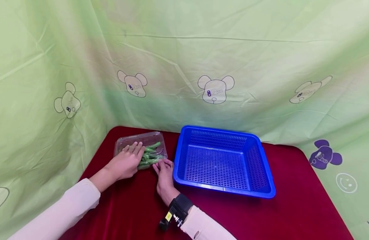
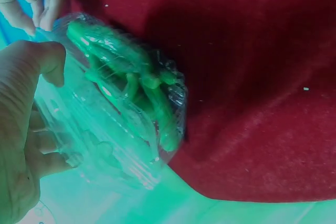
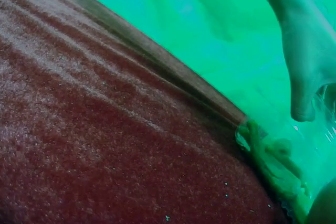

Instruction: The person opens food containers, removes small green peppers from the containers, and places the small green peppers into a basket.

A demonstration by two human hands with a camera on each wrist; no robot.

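A clear plastic clamshell box (image 1: 159, 136) lies at the left of the table, with long green vegetables that look like chili peppers (image 1: 150, 153) inside. My left hand (image 1: 127, 161) rests on top of it, fingers stretched across the lid. In the left wrist view the left thumb (image 2: 52, 61) lies on the clear plastic above the peppers (image 2: 123, 61). At the box's near right corner my right hand (image 1: 166, 180) pinches the edge with its fingertips. Part of the right fingers is hidden in the right wrist view, where the peppers (image 3: 273, 166) show at lower right.
A blue perforated plastic basket (image 1: 224, 188) stands just right of the box, close to my right hand. Dark red cloth (image 1: 298, 186) covers the table. Green printed curtains (image 1: 172, 56) hang behind and beside it. A black camera strap (image 1: 181, 204) circles the right wrist.
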